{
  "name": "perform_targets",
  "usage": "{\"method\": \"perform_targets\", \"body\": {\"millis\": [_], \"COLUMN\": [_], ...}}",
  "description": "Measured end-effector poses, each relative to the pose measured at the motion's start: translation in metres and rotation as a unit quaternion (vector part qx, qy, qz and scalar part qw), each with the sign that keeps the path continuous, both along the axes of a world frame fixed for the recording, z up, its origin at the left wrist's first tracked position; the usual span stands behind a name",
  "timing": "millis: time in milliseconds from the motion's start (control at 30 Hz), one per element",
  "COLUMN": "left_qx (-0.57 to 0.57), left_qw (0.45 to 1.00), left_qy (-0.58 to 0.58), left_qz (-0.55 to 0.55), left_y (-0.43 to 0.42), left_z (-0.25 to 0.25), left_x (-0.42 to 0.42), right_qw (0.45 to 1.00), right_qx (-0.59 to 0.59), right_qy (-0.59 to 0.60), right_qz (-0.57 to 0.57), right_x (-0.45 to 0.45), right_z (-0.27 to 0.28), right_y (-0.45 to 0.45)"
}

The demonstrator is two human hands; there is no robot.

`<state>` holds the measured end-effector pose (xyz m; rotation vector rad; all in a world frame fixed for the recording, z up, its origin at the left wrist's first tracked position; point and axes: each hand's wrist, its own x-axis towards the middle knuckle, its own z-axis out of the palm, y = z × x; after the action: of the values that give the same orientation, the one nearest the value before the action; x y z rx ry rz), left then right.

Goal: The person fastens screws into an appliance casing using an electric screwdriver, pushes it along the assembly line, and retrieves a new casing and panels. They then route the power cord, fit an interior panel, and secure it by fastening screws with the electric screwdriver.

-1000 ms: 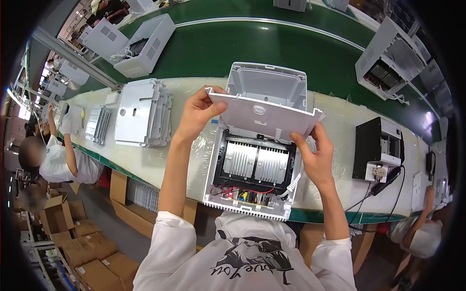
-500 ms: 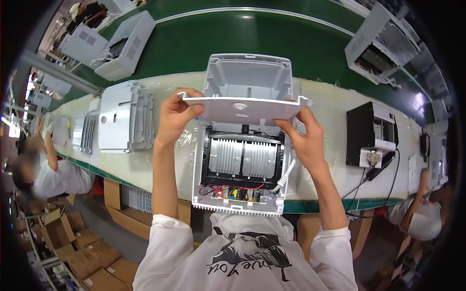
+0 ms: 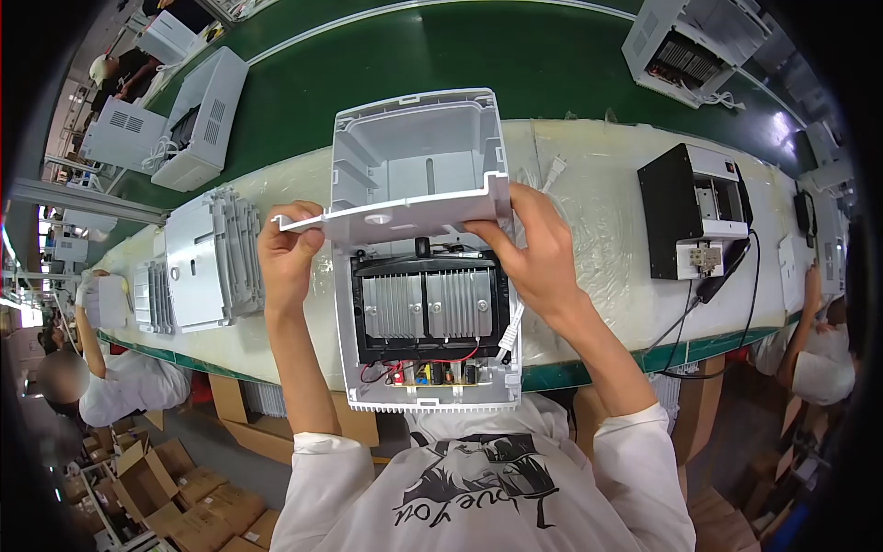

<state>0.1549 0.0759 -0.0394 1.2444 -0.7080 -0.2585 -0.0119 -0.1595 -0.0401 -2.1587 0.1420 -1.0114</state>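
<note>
A white plastic panel [image 3: 416, 215] is held up, tilted, across the middle of an open white appliance housing [image 3: 349, 345]. My left hand [image 3: 292, 259] is closed on the panel's left end, with thumb and fingers pinching it. My right hand [image 3: 536, 247] grips the right end, its thumb along the lower face. Below the panel, the housing shows a black frame with silver finned heat sinks [image 3: 428, 305], red and black wires, and a small circuit board [image 3: 446, 373]. Behind the panel rises the housing's deep hollow section [image 3: 423, 138]. A white cord [image 3: 510, 333] lies along the right side.
Several white panels [image 3: 198, 267] stand stacked at left. At right is a black-and-silver device [image 3: 685, 212] with a cable. Partly assembled white units [image 3: 204, 120] sit on the green conveyor [image 3: 386, 60]. Other people work at both sides; cardboard boxes [image 3: 216, 511] lie below left.
The panel has tilted, its left end now lower than its right, with both hands still holding it. The view has shifted, so the housing and bench items appear further left.
</note>
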Motion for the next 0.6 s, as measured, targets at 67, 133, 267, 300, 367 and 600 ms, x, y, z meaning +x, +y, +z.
{"method": "perform_targets", "body": {"millis": [67,133,267,300,367,600], "left_qx": [-0.003,0.002,0.053,0.069,0.127,0.259], "left_qw": [1.000,1.000,0.998,0.996,0.988,0.893], "left_qy": [0.002,0.001,-0.022,-0.021,-0.070,-0.361], "left_qz": [-0.002,-0.012,-0.035,-0.051,-0.047,0.078], "left_y": [0.001,0.003,-0.003,0.000,0.003,-0.028], "left_z": [0.000,-0.001,0.006,0.003,0.004,0.063], "left_x": [0.002,0.002,-0.003,0.000,0.002,-0.033], "right_qw": [1.000,1.000,0.996,0.997,0.997,0.998], "right_qx": [0.007,0.020,0.064,0.049,0.048,0.028], "right_qy": [-0.005,0.012,0.066,0.061,0.057,-0.002], "right_qz": [-0.002,-0.003,0.006,0.016,0.004,0.057], "right_x": [0.000,-0.002,-0.004,-0.004,-0.005,-0.003], "right_z": [0.001,0.001,-0.006,-0.007,-0.003,0.014], "right_y": [0.001,0.001,-0.005,-0.007,-0.007,-0.013]}}
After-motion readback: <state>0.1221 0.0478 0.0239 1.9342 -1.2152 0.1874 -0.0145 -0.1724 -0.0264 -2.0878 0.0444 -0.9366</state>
